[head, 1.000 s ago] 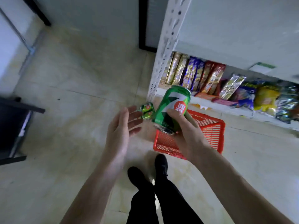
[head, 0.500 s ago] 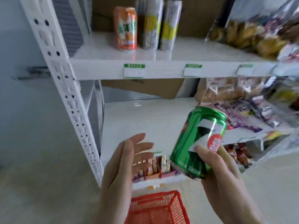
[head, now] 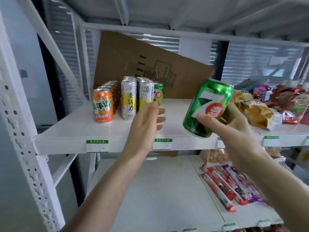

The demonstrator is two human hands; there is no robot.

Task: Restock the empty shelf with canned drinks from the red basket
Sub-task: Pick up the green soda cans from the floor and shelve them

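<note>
Green can in our right hand, fingers wrapped, tilted top-right; bare shelf lies upper-left. Left hand empty, fingers relaxed.

Both forearms bare, no sleeves in view. Left hand, right hand: no rings, gloves, watch.

The white upper shelf carries rows of cans at its left: orange cans, tall white-and-yellow cans and a green can behind. Cardboard leans at the back. Snack bags lie at the right. The lower shelf holds wrapped bars.
</note>
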